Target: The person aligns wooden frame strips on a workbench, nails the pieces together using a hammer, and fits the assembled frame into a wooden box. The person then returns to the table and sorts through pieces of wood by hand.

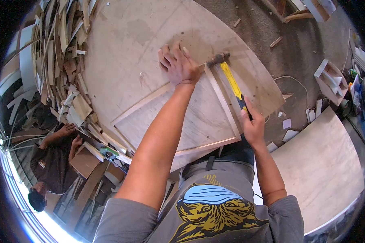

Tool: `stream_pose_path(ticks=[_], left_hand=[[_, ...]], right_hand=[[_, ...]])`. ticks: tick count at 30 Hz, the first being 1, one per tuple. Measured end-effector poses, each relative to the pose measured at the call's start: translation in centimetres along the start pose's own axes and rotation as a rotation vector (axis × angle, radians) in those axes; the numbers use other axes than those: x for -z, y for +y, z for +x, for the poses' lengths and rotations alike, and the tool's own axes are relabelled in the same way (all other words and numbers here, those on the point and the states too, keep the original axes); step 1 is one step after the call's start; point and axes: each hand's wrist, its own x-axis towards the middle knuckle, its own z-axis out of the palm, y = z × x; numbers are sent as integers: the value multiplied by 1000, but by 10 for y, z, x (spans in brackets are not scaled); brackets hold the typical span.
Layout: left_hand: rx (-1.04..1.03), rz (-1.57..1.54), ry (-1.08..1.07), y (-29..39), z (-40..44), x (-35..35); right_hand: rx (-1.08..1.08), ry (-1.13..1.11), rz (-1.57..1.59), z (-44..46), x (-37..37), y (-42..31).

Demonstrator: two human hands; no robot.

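My right hand (253, 123) is closed around the yellow and black handle of a hammer (232, 81). The dark hammer head is at the far corner of a rectangular wooden frame (223, 97); whether it touches the wood I cannot tell. Beside that corner, my left hand (179, 65) lies palm down with its fingers apart and slightly bent, across the frame's far strip. Part of that strip is hidden under the hand and forearm. Thin light strips edge the frame around a pale, streaked panel (194, 117).
The frame lies on a large pale board (125, 52) with a curved edge. Wood offcuts (65, 52) are heaped on the left, near another person (52, 162) handling a board. At right are a pale sheet (318, 166), a cable (298, 81) and floor scraps (275, 41).
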Motion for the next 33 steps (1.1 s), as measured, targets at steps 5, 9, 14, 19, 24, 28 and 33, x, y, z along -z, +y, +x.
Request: stream_pose_path(ticks=[5,9,14,19,24,28,33], left_hand=[[9,-2,27,2,0,0],[21,4,29,2,1,1],[62,-318,44,-13,1,1],[130,-332,122,-36,-38,50],[252,-259,138,-85,-149,106],[437,-241,164,-120,-249,146],[922,-388,267,-155,-354,155]], right_hand=[[-54,93,-118,39,31,-15],[96,57,-299,90,43,-38],[405,-45,-496,156,18,-76],[555,-191,-741,201,-36,-125],[680,-224,-885,229,-111,-141],[746,-263,-908,228,-132,-155],[882,-477,-976,198,-120,-157]])
